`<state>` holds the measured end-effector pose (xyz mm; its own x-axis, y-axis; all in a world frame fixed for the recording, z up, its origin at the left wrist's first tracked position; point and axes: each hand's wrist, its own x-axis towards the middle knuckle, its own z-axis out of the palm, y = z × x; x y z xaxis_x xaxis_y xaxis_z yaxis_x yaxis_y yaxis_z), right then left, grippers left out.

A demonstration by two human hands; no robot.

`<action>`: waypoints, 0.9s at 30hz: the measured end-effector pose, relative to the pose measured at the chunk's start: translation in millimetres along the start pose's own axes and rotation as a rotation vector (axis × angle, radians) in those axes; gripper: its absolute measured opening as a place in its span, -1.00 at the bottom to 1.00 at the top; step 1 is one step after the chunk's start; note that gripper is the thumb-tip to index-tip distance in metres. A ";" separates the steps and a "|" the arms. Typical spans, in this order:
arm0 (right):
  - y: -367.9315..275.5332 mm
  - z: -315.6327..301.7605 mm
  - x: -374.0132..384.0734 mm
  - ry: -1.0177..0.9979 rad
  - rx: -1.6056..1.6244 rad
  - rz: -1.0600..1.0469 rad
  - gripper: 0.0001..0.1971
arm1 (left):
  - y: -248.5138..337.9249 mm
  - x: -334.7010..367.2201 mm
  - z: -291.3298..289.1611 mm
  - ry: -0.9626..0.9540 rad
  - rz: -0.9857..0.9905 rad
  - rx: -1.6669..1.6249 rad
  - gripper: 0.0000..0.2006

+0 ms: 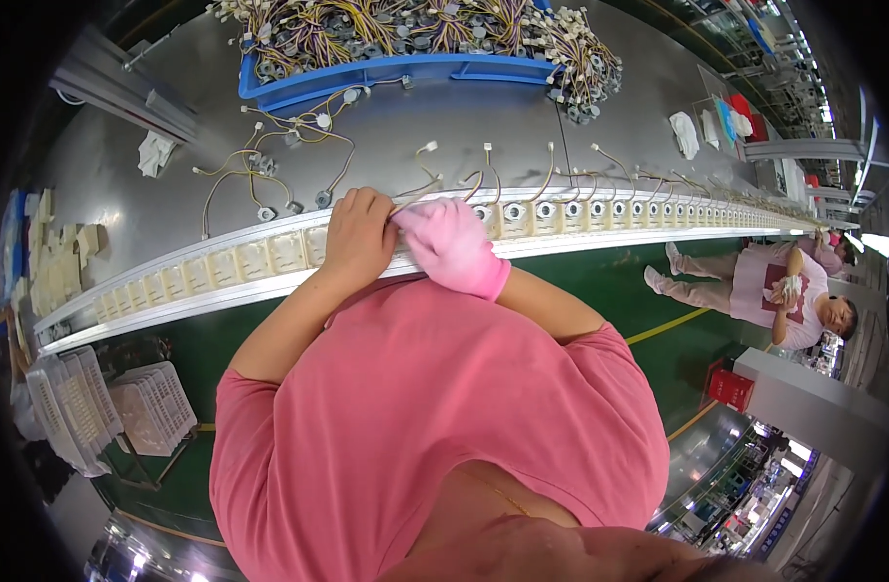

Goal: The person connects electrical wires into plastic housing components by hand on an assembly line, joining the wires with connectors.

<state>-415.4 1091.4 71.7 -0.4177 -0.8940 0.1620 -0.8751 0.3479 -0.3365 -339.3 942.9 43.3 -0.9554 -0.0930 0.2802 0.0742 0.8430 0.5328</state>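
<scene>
My bare left hand and my right hand, in a pink glove, meet over a long row of cream plastic housings on a metal rail. Both have curled fingers pressed down at one housing, which they cover. A thin wire lead with a white connector comes out between my fingertips; the part at its lower end is hidden. Right of my glove, the housings hold round silver parts with wires standing up behind. Left of my hands, the housings show no such parts.
Beyond the rail, a blue tray overflows with wired parts. Several loose wired parts lie on the metal table. White cloths and cream blocks are at the left. White crates stand on the floor. Another person stands at the right.
</scene>
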 end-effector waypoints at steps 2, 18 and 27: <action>-6.3 -9.8 -8.3 0.289 0.050 -0.221 -0.59 | -2.7 0.3 0.5 0.001 0.010 -0.045 -0.84; 19.6 -23.4 37.3 -0.544 -0.242 -0.085 -0.61 | -3.2 -0.3 7.6 0.079 -0.018 -0.063 -0.89; 20.2 -7.9 40.9 -0.297 0.012 0.200 -0.89 | -2.1 0.3 8.9 0.089 -0.081 -0.076 -0.91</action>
<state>-452.0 1064.1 78.9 -0.4893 -0.8524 -0.1842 -0.7797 0.5222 -0.3453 -342.3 945.9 35.3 -0.9302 -0.2090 0.3019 0.0224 0.7882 0.6150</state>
